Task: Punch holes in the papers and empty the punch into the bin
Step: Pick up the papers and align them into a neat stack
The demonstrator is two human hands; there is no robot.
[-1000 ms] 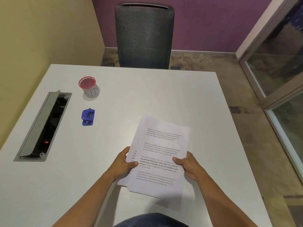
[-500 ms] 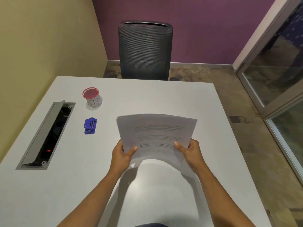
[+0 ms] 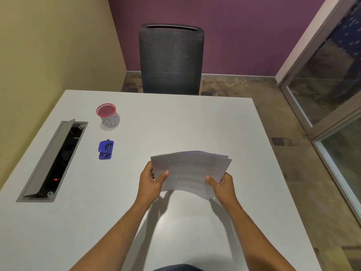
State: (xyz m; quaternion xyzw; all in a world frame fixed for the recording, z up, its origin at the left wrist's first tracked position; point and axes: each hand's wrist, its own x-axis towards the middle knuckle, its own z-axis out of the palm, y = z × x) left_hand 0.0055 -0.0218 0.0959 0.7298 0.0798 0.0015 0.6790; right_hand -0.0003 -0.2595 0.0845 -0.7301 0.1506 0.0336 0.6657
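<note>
A stack of printed white papers [image 3: 190,171] is held up off the white table [image 3: 175,122], bowed and slightly fanned at its far right corner. My left hand [image 3: 151,179] grips its left edge and my right hand [image 3: 222,185] grips its right edge. The small blue hole punch [image 3: 105,149] lies on the table to the left of the papers, apart from both hands. Behind it stands the little bin [image 3: 108,115], a white cup with a red rim and "BIN" written on its side.
An open grey cable tray [image 3: 52,161] is sunk into the table near its left edge, with a red light inside. A dark mesh office chair [image 3: 171,59] stands beyond the far edge. A yellow wall is at the left, glass panels at the right.
The papers went from lying tilted near the table front to being lifted, turned sideways and bowed between both hands. The view has also tilted up a little.
</note>
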